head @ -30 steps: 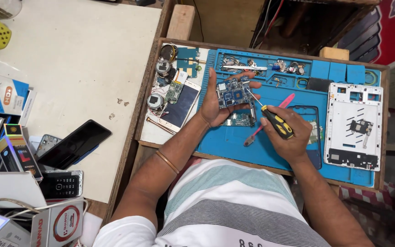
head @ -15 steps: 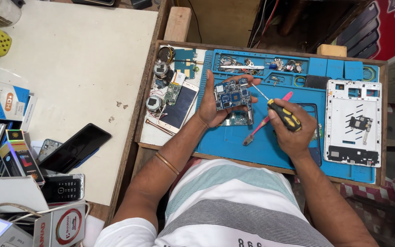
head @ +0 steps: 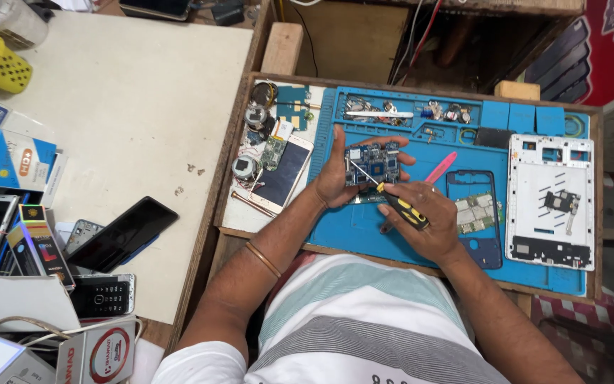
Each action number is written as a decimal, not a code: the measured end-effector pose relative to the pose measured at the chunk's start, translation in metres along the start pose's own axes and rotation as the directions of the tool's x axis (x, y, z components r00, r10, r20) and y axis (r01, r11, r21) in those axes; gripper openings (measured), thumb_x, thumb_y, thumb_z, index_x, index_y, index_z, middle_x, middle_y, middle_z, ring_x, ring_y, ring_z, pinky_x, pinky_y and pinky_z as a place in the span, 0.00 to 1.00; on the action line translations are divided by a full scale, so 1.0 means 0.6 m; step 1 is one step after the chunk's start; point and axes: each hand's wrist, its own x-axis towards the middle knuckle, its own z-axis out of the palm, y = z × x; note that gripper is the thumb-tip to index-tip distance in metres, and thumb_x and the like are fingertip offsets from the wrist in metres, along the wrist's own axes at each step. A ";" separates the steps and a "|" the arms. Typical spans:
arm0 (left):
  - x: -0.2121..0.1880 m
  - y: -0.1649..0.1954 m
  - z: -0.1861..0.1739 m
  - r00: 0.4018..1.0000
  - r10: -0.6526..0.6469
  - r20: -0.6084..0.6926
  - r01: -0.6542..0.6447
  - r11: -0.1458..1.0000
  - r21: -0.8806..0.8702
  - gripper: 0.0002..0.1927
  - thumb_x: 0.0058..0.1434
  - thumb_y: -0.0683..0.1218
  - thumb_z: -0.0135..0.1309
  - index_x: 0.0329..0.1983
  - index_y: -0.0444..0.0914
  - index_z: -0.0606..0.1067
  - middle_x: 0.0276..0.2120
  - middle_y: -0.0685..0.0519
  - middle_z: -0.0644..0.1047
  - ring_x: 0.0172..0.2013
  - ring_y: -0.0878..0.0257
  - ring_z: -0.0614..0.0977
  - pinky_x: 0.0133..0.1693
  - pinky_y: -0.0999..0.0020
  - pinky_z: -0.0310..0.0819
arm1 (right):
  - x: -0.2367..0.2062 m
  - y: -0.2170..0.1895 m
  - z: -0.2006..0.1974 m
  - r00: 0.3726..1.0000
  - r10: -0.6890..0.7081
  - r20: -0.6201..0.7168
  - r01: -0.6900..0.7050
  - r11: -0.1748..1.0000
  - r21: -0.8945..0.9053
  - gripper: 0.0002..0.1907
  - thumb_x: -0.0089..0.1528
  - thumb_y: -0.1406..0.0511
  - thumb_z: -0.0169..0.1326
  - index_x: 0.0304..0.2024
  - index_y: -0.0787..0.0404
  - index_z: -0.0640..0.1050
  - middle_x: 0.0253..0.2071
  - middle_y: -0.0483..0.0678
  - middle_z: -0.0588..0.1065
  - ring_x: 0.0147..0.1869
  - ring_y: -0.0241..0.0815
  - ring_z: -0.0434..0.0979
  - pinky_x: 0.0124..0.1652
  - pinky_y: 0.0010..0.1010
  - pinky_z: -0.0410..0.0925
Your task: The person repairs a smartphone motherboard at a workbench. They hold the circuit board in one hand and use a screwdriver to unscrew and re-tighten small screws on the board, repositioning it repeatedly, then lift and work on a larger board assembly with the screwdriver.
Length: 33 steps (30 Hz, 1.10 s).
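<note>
**Slip risk at the board**

Left hand [head: 337, 178] grips the circuit board [head: 372, 163] above the blue mat [head: 364, 229]; right hand [head: 426, 220] is closed on a screwdriver [head: 392, 200], tip on the board. I fear a slip could gouge it.

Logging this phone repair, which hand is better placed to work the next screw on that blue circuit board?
Right. The right hand already grips the yellow-and-black screwdriver, its tip on the blue circuit board. The left hand is occupied holding that board.
</note>
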 end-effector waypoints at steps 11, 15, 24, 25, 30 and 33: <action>0.004 -0.001 -0.005 0.998 0.055 -0.021 -0.055 0.998 -0.032 0.61 0.56 0.86 0.22 0.72 0.36 0.65 0.55 0.40 0.78 0.55 0.49 0.82 0.57 0.50 0.82 | -0.008 0.009 -0.004 0.999 -0.035 0.005 0.035 0.999 0.012 0.17 0.59 0.69 0.66 0.50 0.60 0.81 0.43 0.48 0.82 0.47 0.42 0.83 0.49 0.35 0.74; 0.005 0.000 -0.009 0.991 0.078 -0.104 -0.084 0.995 -0.054 0.61 0.55 0.87 0.23 0.72 0.37 0.65 0.54 0.43 0.78 0.55 0.49 0.82 0.56 0.51 0.82 | -0.015 0.011 -0.009 0.998 0.000 -0.060 0.003 0.998 0.058 0.15 0.62 0.70 0.64 0.51 0.62 0.78 0.44 0.52 0.82 0.47 0.41 0.84 0.45 0.28 0.76; 0.007 -0.001 -0.018 0.972 0.141 -0.186 -0.150 0.988 -0.034 0.62 0.54 0.88 0.23 0.72 0.38 0.66 0.50 0.46 0.78 0.52 0.50 0.84 0.53 0.55 0.82 | -0.023 0.025 -0.016 0.981 0.091 -0.172 -0.083 0.995 0.050 0.13 0.64 0.72 0.62 0.51 0.64 0.78 0.41 0.52 0.82 0.43 0.36 0.84 0.38 0.22 0.75; 0.007 -0.002 -0.019 0.971 0.141 -0.192 -0.150 0.988 -0.030 0.62 0.53 0.88 0.24 0.72 0.38 0.66 0.49 0.46 0.78 0.52 0.50 0.84 0.53 0.54 0.82 | -0.023 0.026 -0.015 0.980 0.122 -0.158 -0.110 0.991 0.080 0.13 0.64 0.71 0.62 0.52 0.63 0.78 0.38 0.51 0.82 0.39 0.34 0.84 0.36 0.21 0.74; 0.007 -0.005 -0.019 0.961 0.127 -0.245 -0.134 0.991 -0.012 0.62 0.53 0.88 0.24 0.69 0.38 0.68 0.49 0.46 0.79 0.52 0.51 0.84 0.53 0.56 0.82 | -0.028 0.032 -0.012 0.985 0.092 -0.145 -0.078 0.992 0.096 0.13 0.65 0.71 0.61 0.52 0.63 0.78 0.33 0.48 0.81 0.35 0.31 0.83 0.32 0.18 0.72; 0.008 -0.003 -0.018 0.955 0.138 -0.261 -0.144 0.990 -0.004 0.60 0.54 0.87 0.24 0.68 0.38 0.69 0.50 0.46 0.79 0.52 0.52 0.84 0.53 0.57 0.83 | -0.029 0.034 -0.013 0.984 0.109 -0.141 -0.098 0.992 0.085 0.13 0.65 0.70 0.62 0.52 0.62 0.78 0.32 0.47 0.81 0.35 0.31 0.83 0.32 0.18 0.71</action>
